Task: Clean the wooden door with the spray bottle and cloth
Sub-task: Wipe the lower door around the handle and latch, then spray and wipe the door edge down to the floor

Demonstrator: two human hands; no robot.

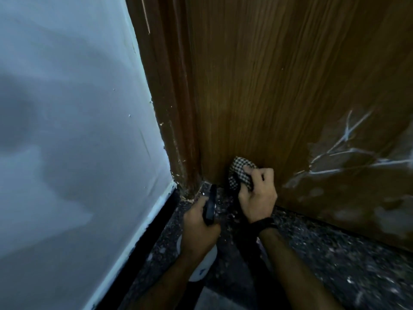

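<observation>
Reaching low, the right hand (257, 193) grips a bunched checked cloth (240, 173) against the wooden door (279, 86)'s bottom-left corner, while the left hand (199, 227), nearer and to the left, holds the spray bottle (206, 262).

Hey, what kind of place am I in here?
Probably indoors in a home or flat, low down by a doorway: a wooden door set in a brown frame, a pale painted wall with a dark skirting strip, and a speckled stone-like floor.
</observation>
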